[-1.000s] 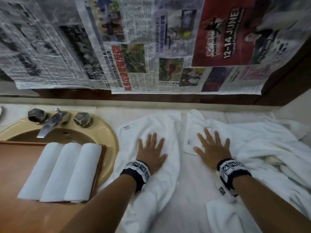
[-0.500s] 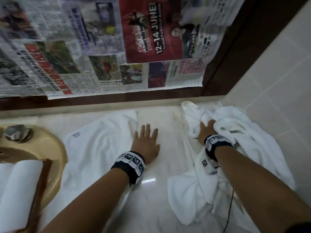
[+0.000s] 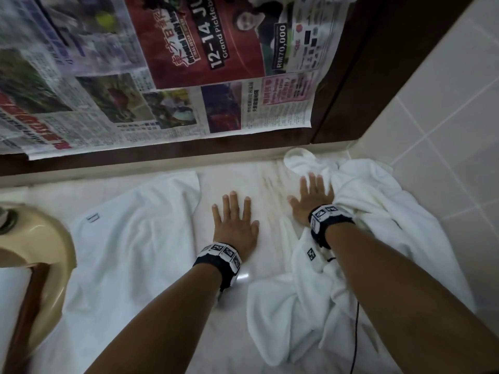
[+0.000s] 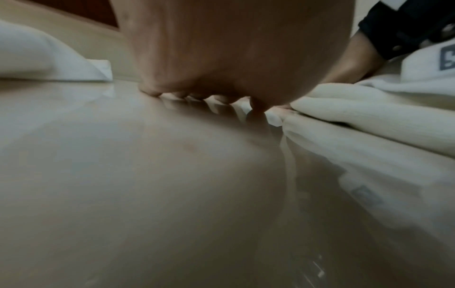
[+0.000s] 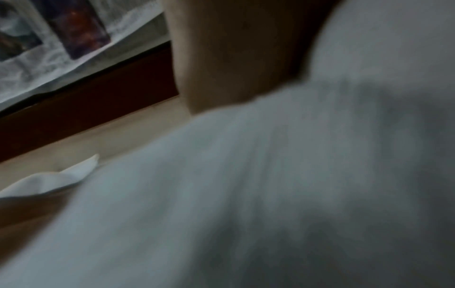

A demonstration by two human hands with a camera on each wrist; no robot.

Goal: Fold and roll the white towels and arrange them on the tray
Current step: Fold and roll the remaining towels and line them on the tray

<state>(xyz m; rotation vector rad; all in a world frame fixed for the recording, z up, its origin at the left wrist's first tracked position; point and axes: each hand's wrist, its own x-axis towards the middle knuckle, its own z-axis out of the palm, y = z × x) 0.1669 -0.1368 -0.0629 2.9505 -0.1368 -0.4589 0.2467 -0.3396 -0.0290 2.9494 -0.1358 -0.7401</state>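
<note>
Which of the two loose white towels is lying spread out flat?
The left towel, beside the sink, lies flat. The other towel, by the right hand, is crumpled in a heap.

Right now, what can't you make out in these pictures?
- Wooden tray with a rolled white towel: head view, cut off by the left edge.
- Right hand fingertips: motion-blurred; right wrist view smeared by the crumpled white towel pile.
- Left hand fingers: left wrist view, palm hides them.
</note>
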